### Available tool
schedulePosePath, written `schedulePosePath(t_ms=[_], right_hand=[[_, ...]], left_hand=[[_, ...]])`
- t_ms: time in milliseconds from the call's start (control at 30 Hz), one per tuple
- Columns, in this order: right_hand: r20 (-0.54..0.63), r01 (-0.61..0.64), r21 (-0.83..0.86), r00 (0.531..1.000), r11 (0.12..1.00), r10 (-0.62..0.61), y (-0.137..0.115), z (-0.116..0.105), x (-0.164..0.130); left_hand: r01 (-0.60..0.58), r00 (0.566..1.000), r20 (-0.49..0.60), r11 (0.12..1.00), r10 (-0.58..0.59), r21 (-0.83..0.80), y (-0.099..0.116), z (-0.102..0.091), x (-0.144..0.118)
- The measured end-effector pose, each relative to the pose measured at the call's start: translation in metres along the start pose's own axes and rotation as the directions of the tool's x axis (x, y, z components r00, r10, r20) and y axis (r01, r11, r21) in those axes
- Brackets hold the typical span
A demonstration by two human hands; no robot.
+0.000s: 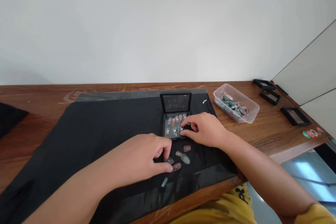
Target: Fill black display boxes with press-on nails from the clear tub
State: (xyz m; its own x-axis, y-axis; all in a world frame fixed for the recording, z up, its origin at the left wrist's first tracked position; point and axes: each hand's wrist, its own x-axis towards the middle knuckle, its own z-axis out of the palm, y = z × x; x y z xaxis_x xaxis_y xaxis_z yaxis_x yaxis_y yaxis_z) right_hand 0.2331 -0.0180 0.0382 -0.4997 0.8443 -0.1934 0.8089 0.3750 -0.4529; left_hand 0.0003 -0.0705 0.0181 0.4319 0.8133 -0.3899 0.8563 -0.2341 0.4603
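1. Writing: only part of a black print shows on the yellow shirt [240, 196] at the bottom edge, too cut off to read; the box and tub carry no readable label.
2. Surface and room: a wooden desk [31, 126] stands against a plain white wall, with a black mat [99, 126] covering its middle.
3. The left hand [139, 159] rests on the mat at about 7 o'clock from the box. Its fingers are curled, with thumb and forefinger tips close together and touching a loose nail tip [169, 161]; whether they actually pinch it cannot be told.
4. More loose press-on nails [185, 157] lie just right of those fingertips, between the two hands.
5. The small black box [175, 124] sits mid-mat with its lid upright, rows of nails inside.
6. The right hand [206, 129] lies at the box's 3 o'clock side, its fingers slightly spread and their tips pressing on nails in the tray.
7. At 2 o'clock, off the mat, stands a clear plastic tub [236, 103] of coloured nails; further right lie empty black frames [295, 115].
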Motion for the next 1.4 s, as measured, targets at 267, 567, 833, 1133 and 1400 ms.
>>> schedulePosePath(t_ms=[267,567,833,1133,1400], right_hand=[[-0.017,0.005,-0.004,1.0,1.0,-0.005,0.0,-0.002,-0.001],[-0.015,-0.009,0.024,1.0,1.0,0.01,0.001,-0.005,-0.001],[-0.133,0.012,0.07,0.991,0.997,-0.003,0.013,-0.018,-0.006],[-0.163,0.217,0.223,0.97,0.95,-0.183,0.02,-0.012,-0.007],[-0.311,0.53,0.295,0.84,0.795,-0.444,0.027,0.005,-0.004]], left_hand=[[-0.024,0.998,-0.051,1.0,0.024,0.002,-0.003,0.003,0.0],[-0.046,0.999,-0.025,0.999,0.045,-0.021,-0.001,-0.001,0.002],[-0.112,0.994,0.013,0.992,0.113,-0.059,-0.009,-0.003,0.005],[-0.209,0.964,-0.221,0.935,0.148,-0.286,-0.005,-0.004,0.005],[-0.339,0.81,-0.583,0.864,0.067,-0.372,0.005,-0.012,0.008]])
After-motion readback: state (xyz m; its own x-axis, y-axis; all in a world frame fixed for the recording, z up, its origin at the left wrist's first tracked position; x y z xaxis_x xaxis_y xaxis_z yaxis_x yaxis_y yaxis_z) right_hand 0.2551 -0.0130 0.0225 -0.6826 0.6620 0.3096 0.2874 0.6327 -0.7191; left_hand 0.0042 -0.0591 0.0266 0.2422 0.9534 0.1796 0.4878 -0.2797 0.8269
